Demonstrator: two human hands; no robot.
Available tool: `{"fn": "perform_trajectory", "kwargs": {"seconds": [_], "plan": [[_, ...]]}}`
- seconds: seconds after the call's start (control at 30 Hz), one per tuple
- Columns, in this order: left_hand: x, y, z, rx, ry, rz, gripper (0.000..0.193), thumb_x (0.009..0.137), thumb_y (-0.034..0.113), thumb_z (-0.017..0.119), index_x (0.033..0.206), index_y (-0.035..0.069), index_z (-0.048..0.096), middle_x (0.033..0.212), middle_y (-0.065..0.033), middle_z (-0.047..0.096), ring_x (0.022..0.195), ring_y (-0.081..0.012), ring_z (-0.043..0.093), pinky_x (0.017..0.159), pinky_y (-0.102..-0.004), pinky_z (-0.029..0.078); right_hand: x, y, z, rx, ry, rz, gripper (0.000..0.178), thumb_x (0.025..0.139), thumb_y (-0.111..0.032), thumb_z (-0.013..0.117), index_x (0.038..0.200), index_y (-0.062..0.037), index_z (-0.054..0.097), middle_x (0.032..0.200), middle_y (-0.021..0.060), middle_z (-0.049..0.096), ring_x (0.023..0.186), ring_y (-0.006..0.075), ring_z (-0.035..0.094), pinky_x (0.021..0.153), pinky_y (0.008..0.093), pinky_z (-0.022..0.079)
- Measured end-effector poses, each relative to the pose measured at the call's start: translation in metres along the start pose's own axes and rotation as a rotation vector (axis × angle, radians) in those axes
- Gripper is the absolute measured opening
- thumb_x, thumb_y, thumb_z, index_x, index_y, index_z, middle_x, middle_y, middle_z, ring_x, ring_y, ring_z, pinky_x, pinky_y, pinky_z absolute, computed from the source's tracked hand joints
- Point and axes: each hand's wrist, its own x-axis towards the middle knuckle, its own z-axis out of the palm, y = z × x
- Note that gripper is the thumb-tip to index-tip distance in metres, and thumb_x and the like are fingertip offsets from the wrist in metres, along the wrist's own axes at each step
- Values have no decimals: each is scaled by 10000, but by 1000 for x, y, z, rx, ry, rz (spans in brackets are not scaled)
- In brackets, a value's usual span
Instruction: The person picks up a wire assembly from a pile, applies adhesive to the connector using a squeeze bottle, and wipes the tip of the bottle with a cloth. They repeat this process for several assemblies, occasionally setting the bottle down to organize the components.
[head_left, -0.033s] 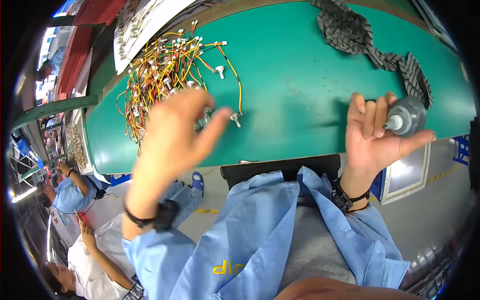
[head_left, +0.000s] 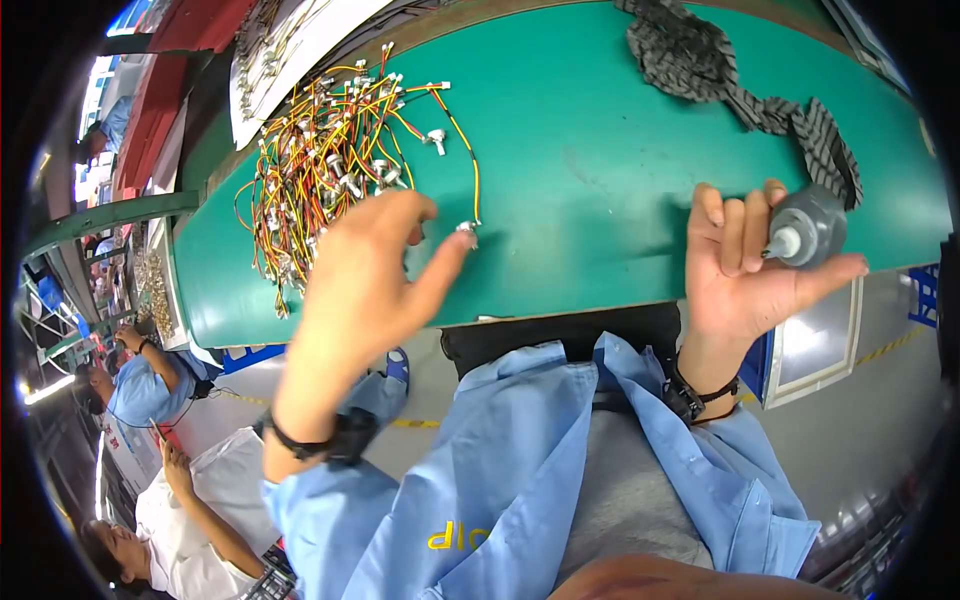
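L hand (head_left: 375,260) was blurred, approx half open, thumb & index apart w/ a gap between; no hold on anything showed. Thumb tip overlapped a small metal component (head_left: 467,227) at abt 2 o'clock from the palm; couldn't tell if touching. From that part a yellow-and-black lead (head_left: 474,165) ran up toward 12, ending in a white plug. Tangled wire pile (head_left: 310,180), red/yellow/black w/ metal bits, lay at 11 o'clock from L hand; another metal component (head_left: 436,141) sat at 1.

R hand (head_left: 745,290) had fingers curled, thumb stretched out to abt 3, w/ a grey bottle (head_left: 818,225) held at 1–2 o'clock from the palm, white nozzle pointing to abt 8. Striped dark cloth (head_left: 685,65) lay on the green table (head_left: 580,190), from 12 to 1 o'clock of R hand. Co-worker in white (head_left: 205,490) was at 8 o'clock in view.
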Motion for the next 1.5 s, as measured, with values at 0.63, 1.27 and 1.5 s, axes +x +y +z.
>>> {"fn": "perform_trajectory", "kwargs": {"seconds": [0.63, 1.27, 1.5], "plan": [[-27, 60, 95, -1494, 223, -86, 185, 904, -26, 554, 1083, -67, 574, 854, -117, 642, 731, -128, 617, 626, -246, 501, -34, 9, 37, -166, -37, 63, 871, 680, -874, 445, 1033, -80, 506, 662, 1, 476, 549, 141, 480, 879, 529, 477], [-16, 50, 106, -1582, 306, 61, 140, 876, -41, 595, 1008, -67, 559, 836, -127, 642, 723, -154, 618, 652, -267, 513, -3, 44, 73, -505, -204, 272, 330, 871, -335, 661, 1026, -70, 542, 869, 6, 585, 784, 78, 595, 589, 211, 474], [-4, 33, 109, -1652, 435, 128, 224, 873, -58, 578, 1090, -78, 528, 865, -135, 633, 732, -168, 610, 671, -282, 510, -4, 44, 21, -767, -202, -323, 644, 819, -592, 534, 1126, -27, 507, 824, 84, 545, 728, 230, 548, 807, 489, 434]]}}
